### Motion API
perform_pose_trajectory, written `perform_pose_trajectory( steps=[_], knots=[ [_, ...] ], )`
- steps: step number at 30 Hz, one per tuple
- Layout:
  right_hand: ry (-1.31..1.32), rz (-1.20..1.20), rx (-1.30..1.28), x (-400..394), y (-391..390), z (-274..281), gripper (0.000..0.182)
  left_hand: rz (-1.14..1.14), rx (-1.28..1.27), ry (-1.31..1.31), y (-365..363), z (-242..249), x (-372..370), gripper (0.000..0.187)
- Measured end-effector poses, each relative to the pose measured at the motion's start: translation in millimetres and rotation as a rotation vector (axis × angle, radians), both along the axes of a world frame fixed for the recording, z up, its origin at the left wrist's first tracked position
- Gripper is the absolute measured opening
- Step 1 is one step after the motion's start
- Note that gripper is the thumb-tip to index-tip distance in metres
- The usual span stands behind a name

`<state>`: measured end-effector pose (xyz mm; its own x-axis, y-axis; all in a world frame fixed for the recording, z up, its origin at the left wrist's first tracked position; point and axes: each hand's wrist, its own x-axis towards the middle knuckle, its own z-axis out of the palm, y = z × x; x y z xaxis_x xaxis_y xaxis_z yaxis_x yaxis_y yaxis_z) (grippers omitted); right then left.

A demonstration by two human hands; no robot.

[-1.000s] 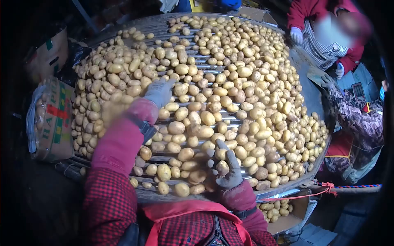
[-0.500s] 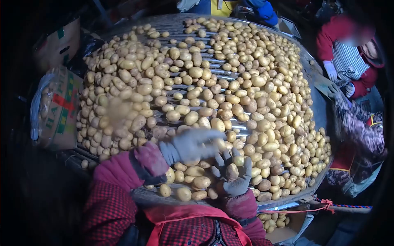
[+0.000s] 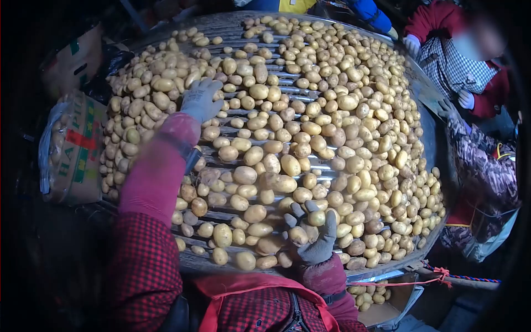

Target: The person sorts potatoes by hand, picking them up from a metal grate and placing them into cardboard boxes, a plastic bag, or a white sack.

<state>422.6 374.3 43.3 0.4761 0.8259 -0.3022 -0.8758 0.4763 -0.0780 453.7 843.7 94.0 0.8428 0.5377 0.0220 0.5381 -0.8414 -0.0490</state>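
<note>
Potatoes lie thickly over a slatted sorting table. My left hand, in a grey glove, is stretched far forward onto the heap at the left. Its fingers lie over the potatoes, slightly apart, and their tips are partly hidden. Close to the table's near edge, my right hand, gloved too, is turned palm up. Its fingers curl around a potato in the palm, and a second, slightly greenish potato sits at the fingers.
A printed carton stands left of the table, another box behind it. At the right are co-workers, one in a checked apron; a blue sleeve shows at the far edge. An open box with potatoes stands below the near right edge.
My left hand has moved away from the right hand, forward and left onto the heap. My right hand stays in place, palm up, with potatoes in it. Co-workers' arms have shifted.
</note>
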Motion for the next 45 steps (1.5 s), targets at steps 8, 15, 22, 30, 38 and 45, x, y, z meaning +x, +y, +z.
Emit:
perform_pose_trajectory(
  steps=[8,15,22,30,38,45],
  knots=[
    [0.043,-0.031,-0.024,0.8,-2.6,1.4,0.073,-0.180,-0.036,0.207,-82.8,-5.0,-38.2,0.059],
    [0.044,-0.034,-0.054,0.7,-0.4,4.0,0.072,-0.309,-0.134,-0.217,-48.2,21.5,3.9,0.029],
    [-0.001,-0.060,-0.074,4.7,4.2,3.8,0.070,-0.137,0.240,0.272,47.9,-12.2,86.6,0.032],
    [-0.081,-0.046,-0.139,-0.3,-4.6,-5.6,0.070,-0.104,0.104,0.497,55.9,8.3,95.9,0.042],
    [-0.128,0.022,-0.152,-0.9,-1.6,-0.5,0.078,-0.079,-0.102,0.240,37.5,-13.8,45.6,0.052],
    [0.149,-0.022,0.093,-7.1,10.9,18.9,0.087,-0.424,-0.829,-0.452,-136.4,26.4,-40.6,0.040]
  ],
)
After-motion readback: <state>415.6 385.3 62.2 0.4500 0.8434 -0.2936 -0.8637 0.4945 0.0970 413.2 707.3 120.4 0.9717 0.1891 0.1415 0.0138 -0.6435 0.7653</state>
